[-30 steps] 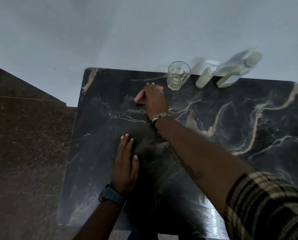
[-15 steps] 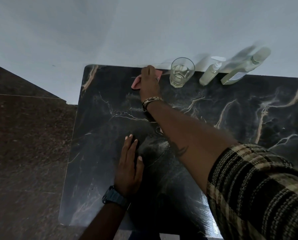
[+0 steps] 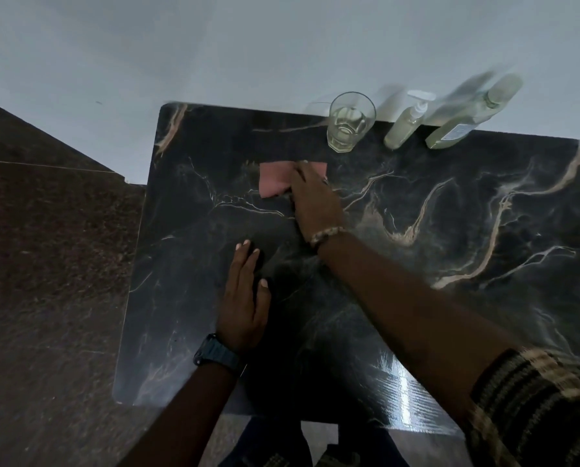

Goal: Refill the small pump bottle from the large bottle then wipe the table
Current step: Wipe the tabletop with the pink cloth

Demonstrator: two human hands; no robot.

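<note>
While the right arm is reaching from the near right corner diagonally across the dark marble table [image 3: 484,203], the right hand [image 3: 315,200] is lying palm down towards the far middle of the top, its fingers stretched out and pressing flat on a pink cloth [image 3: 273,180]; the cloth is lying on the marble, showing to the left of the fingers and partly hidden beneath them; a beaded bracelet [image 3: 327,234] is sitting at that wrist and a plaid sleeve [image 3: 534,409] is covering the upper arm; the left hand [image 3: 243,305] is resting flat on the table nearer the person, fingers straight and together, pointing away, holding nothing, with a dark watch [image 3: 216,355] showing on its wrist; along the far edge a clear drinking glass [image 3: 349,123] is standing with a little pale liquid in its base; just right of it the small pump bottle [image 3: 404,126] is standing, and right of that, close beside it, the large bottle [image 3: 467,117], both holding pale yellowish liquid; the large bottle is carrying a pale label, but its writing is too blurred to read.
</note>
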